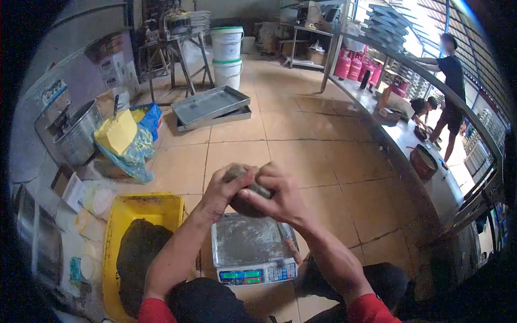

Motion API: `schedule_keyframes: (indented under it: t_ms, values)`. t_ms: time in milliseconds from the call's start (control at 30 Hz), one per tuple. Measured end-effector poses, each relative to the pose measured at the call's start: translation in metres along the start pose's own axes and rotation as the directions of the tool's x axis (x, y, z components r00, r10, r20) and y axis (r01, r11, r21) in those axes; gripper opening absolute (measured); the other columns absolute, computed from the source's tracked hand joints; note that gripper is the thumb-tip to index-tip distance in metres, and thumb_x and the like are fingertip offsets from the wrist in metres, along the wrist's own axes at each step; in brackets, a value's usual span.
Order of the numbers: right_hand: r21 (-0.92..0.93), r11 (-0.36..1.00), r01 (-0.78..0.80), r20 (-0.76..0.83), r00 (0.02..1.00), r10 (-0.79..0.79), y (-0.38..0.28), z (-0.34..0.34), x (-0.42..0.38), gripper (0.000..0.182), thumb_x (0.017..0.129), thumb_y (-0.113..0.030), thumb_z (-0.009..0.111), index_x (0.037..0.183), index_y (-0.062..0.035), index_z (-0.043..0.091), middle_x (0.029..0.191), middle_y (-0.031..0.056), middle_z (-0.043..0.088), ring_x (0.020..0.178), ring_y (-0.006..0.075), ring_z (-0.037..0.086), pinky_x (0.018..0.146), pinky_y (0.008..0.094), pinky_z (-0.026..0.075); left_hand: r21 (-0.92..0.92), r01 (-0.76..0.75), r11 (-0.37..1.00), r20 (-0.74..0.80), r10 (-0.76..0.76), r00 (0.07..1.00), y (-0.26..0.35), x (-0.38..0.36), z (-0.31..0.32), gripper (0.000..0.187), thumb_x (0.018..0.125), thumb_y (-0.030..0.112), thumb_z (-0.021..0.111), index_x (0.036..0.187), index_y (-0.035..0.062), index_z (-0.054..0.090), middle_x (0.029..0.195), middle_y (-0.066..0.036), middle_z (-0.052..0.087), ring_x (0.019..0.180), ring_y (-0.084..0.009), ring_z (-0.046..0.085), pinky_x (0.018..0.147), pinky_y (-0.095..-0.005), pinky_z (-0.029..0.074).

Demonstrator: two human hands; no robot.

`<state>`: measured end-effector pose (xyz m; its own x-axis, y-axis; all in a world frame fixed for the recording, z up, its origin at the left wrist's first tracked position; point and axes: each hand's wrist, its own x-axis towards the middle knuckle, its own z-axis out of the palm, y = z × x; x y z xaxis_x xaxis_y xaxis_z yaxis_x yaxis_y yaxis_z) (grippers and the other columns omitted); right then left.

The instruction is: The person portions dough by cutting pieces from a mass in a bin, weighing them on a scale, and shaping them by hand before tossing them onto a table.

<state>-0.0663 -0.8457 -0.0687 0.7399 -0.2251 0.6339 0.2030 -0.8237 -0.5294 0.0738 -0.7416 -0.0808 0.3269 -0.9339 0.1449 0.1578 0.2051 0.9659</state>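
Between my two hands, above the scale, is a dark grey-green lump [247,208] that looks soft, like dough or clay. My left hand [219,191] wraps round its left side, fingers curled. My right hand [277,195] grips it from the right, thumb pressed along the front. Below sits a digital scale [245,242], its metal plate smeared with pale residue and its display lit; the digits are too small to read. A brownish stick-like thing [294,251] lies at the plate's right edge. To the left, a yellow tub [175,207] holds a large dark mass [141,250] resembling the lump.
Metal trays [212,105] lie stacked on the tiled floor ahead, near white buckets [227,46]. A yellow block [116,133] rests on a plastic bag at left. Beyond a railing at right, a person [451,70] stands and another person [423,110] crouches near a pot [423,162].
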Motion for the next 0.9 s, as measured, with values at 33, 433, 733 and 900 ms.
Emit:
schedule_keyframes:
  t_ms: [33,433,733,900]
  values:
    - [-0.002,0.993,0.115,-0.029,0.993,-0.115,-0.003,0.007,-0.001,0.036,0.071,-0.028,0.074,0.087,0.0013,0.060,0.083,0.0098,0.058,0.078,0.0221,0.056,0.070,0.0327,0.046,-0.031,0.030,0.999,-0.048,-0.032,0.998,0.001,-0.003,0.004,0.048,0.077,0.034,0.070,0.108,-0.0004,0.056,0.097,-0.006,0.059,0.092,-0.0141,0.055,0.084,-0.0268,0.043]
    - [0.090,0.992,0.087,-0.206,0.976,-0.067,-0.030,0.077,-0.019,0.018,0.077,-0.005,0.062,0.065,-0.0007,0.050,0.068,0.0152,0.049,0.062,0.0282,0.051,0.057,0.0380,0.042,0.814,-0.517,0.264,0.244,0.653,0.717,-0.013,-0.013,-0.035,0.042,0.077,0.040,0.067,0.085,-0.0017,0.067,0.085,-0.011,0.062,0.070,-0.0113,0.057,0.065,-0.0282,0.045]
    - [0.150,0.972,-0.180,-0.297,0.930,0.218,0.006,0.110,0.005,0.048,0.078,-0.029,0.058,0.117,-0.0042,0.045,0.117,0.0159,0.047,0.111,0.0284,0.045,0.094,0.0377,0.035,0.727,0.024,0.686,0.076,-0.115,0.990,-0.003,-0.044,-0.043,0.046,0.064,0.043,0.078,0.063,-0.0009,0.063,0.069,-0.009,0.058,0.058,-0.0130,0.054,0.057,-0.0297,0.043]
    - [0.800,0.319,-0.508,0.173,0.705,0.688,0.053,0.127,-0.065,0.053,0.082,-0.043,0.054,0.120,-0.0057,0.051,0.121,0.0142,0.052,0.107,0.0269,0.051,0.091,0.0373,0.041,0.527,-0.027,0.849,0.001,0.031,1.000,-0.077,-0.066,-0.056,0.048,0.080,0.051,0.061,0.094,0.0059,0.065,0.105,-0.013,0.061,0.093,-0.0168,0.056,0.081,-0.0326,0.043]
